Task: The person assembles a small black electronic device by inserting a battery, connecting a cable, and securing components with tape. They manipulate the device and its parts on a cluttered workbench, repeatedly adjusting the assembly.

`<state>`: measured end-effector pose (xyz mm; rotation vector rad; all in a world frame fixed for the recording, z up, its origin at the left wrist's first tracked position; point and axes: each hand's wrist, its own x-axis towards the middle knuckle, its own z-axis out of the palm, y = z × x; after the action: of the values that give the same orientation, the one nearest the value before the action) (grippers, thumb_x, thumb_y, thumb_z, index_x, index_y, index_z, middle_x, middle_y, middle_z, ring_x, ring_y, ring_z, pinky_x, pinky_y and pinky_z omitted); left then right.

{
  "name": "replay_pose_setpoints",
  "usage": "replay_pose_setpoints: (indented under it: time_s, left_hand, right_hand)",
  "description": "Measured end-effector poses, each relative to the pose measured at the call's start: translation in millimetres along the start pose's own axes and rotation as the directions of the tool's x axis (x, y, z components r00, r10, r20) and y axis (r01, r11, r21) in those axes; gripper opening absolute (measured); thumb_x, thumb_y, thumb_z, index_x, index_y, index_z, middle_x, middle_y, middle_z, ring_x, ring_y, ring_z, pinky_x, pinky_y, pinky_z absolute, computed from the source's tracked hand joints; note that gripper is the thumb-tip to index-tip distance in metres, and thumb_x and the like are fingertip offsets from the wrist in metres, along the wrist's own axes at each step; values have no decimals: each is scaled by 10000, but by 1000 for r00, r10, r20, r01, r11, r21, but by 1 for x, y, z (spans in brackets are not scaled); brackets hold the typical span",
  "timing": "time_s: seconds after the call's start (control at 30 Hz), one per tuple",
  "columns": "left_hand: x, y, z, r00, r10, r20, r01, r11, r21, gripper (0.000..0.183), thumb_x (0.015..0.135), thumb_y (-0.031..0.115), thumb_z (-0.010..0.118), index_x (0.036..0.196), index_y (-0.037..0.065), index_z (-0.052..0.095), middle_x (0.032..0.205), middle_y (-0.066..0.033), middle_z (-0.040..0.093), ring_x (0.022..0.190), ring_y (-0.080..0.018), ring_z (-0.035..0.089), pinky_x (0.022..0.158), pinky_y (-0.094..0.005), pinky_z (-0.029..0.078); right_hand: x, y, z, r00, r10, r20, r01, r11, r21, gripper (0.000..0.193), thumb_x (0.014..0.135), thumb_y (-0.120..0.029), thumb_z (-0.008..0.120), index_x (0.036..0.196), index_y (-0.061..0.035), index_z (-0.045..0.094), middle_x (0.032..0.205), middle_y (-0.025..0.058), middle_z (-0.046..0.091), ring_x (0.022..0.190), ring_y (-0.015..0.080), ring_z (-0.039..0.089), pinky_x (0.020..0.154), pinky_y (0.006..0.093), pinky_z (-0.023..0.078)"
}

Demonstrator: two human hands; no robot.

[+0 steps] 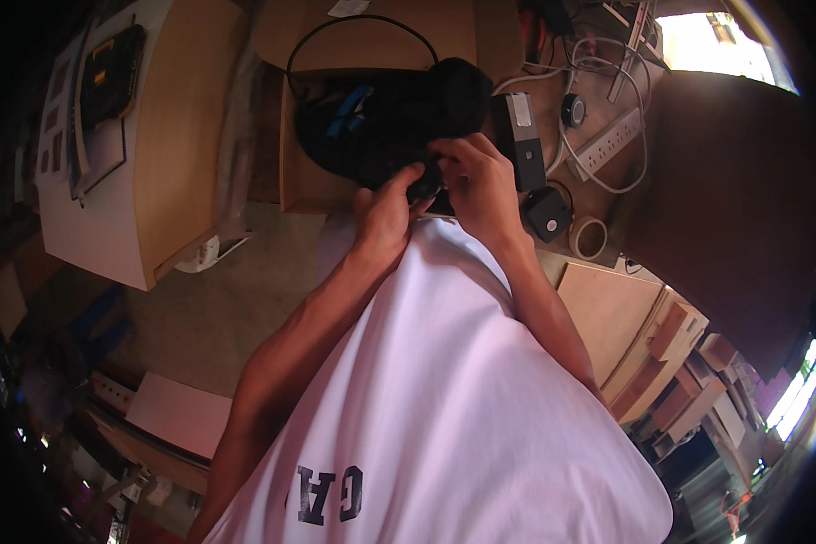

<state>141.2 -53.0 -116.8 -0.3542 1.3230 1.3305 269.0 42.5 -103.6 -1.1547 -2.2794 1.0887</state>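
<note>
A dark, soft-looking black bundle (385, 118) lies in the open cardboard box (301, 195) in front of me; its exact kind is hard to make out. My left hand (385, 213) is closed on the bundle's near edge, the thumb pressed on a small dark part. From the right, my right hand (482, 186) pinches the same edge, with its fingers bent and partly hidden. Both hands almost meet there. A blue strip (349, 111) shows on the bundle, and a thin black cable (363, 18) arches above it.
Right of the box are a black box-shaped device (521, 145), a smaller black block (548, 214), a tape roll (588, 238) and a white power strip (609, 143) with looping cables. A wooden cabinet (181, 136) stands left. Wood offcuts (684, 399) lie lower right.
</note>
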Motion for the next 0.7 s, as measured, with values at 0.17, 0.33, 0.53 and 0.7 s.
replay_pose_setpoints:
  time_s: [0.17,0.33,0.53,0.7]
  left_hand:
    - [6,-6,-10,999,-28,23,29,999,-44,257,1061,175,775,1268,36,710,1169,-91,728,1045,-226,736,941,-401,645]
    - [14,-9,-22,987,-93,132,110,985,-133,278,1096,243,759,1313,83,691,1187,-44,696,1099,-176,700,1036,-393,603]
    - [4,-7,-21,982,-72,177,96,987,-128,291,1104,277,765,1336,113,702,1270,-13,723,1134,-133,692,1042,-363,589]
    - [1,-6,-20,983,-18,183,37,995,-97,274,1093,251,781,1328,123,719,1332,-5,755,1155,-129,719,1004,-353,604]
  right_hand:
    - [-13,-20,-2,951,308,29,-308,934,181,557,908,-187,919,1311,21,596,1058,212,743,890,311,798,754,405,649]
    - [-7,-23,-3,881,445,158,-472,840,269,747,829,-282,989,1321,16,512,1077,258,755,898,358,799,787,443,635]
    - [-4,-10,8,854,510,108,-516,800,307,672,851,-278,952,1292,-8,522,1051,250,783,897,385,793,798,459,614]
    - [-1,-12,10,836,534,123,-537,753,381,537,925,-173,894,1250,-23,495,993,193,782,895,240,765,739,368,626]
